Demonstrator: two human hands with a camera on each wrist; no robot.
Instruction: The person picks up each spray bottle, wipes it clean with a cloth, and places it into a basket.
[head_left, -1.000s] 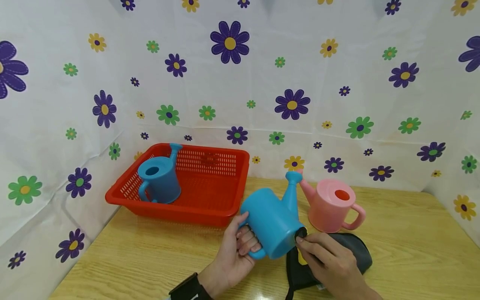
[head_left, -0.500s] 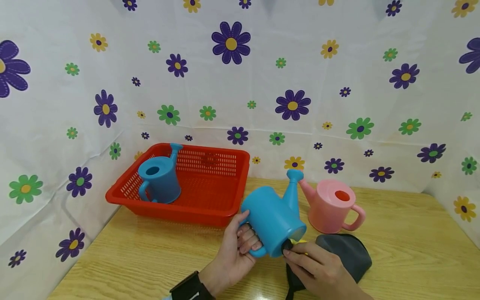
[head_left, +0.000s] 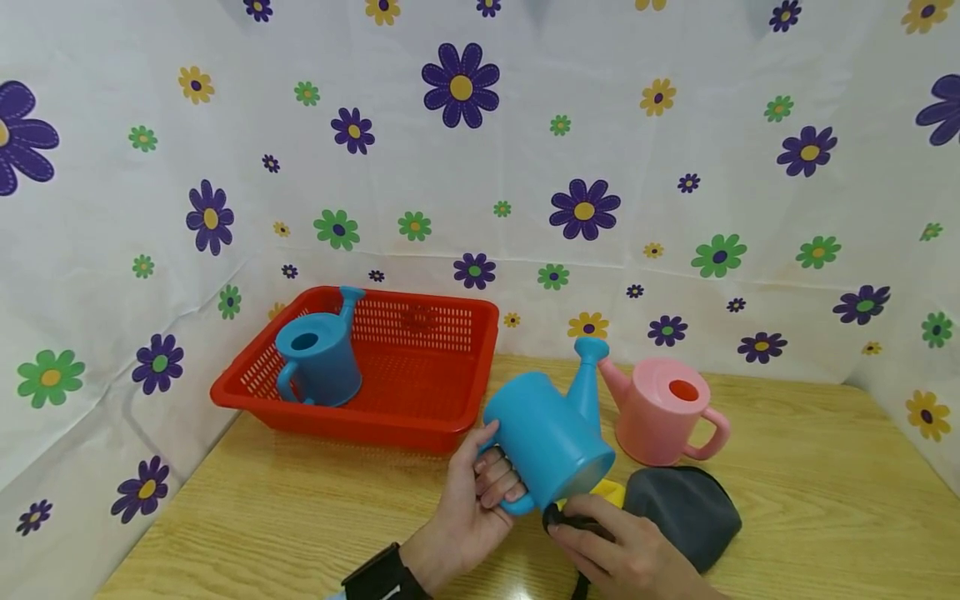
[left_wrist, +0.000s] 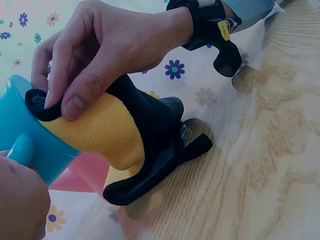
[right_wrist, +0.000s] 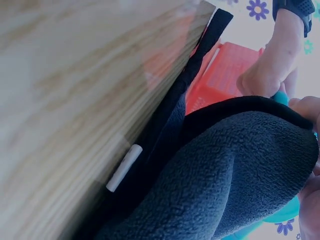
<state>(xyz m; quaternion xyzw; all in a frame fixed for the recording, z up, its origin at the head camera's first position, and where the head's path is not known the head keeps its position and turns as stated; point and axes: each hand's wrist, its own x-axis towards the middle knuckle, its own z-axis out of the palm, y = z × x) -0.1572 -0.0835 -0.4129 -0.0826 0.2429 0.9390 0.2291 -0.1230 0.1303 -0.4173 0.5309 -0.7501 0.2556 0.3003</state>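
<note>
Toward eight o'clock the right hand (head_left: 626,550) had slid along the blue watering can (head_left: 546,433), its thumb and fingers pinching the edge of a black-and-yellow cloth (left_wrist: 102,125). With fingers curled round the handle (head_left: 520,505), the left hand (head_left: 478,504) held the blue watering can at its two o'clock.

Fingers (right_wrist: 307,109) gripping dark fleecy cloth (right_wrist: 215,175), white tag (right_wrist: 124,168), red basket (right_wrist: 225,70) behind

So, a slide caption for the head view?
Left hand gripping tilted blue watering can; right hand holding cloth at its base.
</note>
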